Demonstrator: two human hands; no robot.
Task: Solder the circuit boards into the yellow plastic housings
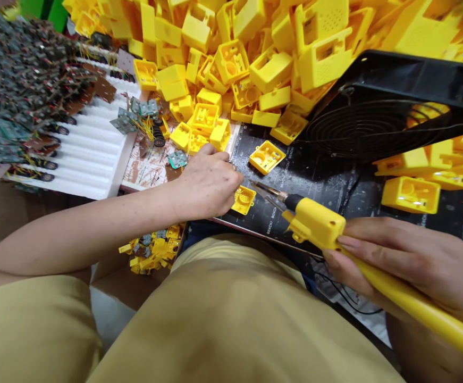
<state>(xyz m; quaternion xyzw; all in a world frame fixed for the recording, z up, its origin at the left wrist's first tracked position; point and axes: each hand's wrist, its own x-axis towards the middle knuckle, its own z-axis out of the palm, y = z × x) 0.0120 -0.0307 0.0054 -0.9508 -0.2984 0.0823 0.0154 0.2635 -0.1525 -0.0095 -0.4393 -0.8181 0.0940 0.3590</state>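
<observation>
My right hand (418,260) is wrapped round a yellow soldering iron (314,221), whose metal tip points left. A thin pointed metal piece runs beside that tip. Just left of the tip lies a small open yellow plastic casing (244,200), its inside facing up. My left hand (211,183) is closed at the casing's left edge and grips it there; its fingertips are mostly hidden. Another open yellow casing (267,157) sits a little farther back on the black bench mat (273,210), apart from both hands. A green circuit board (177,159) lies beyond my left wrist.
Yellow casings (231,61) are heaped along the back. A black fan (375,111) with a wire grille stands at the right. Wired circuit boards (19,80) pile over white ribbed foam (99,127) at the left. Below the bench edge are more yellow parts (155,252).
</observation>
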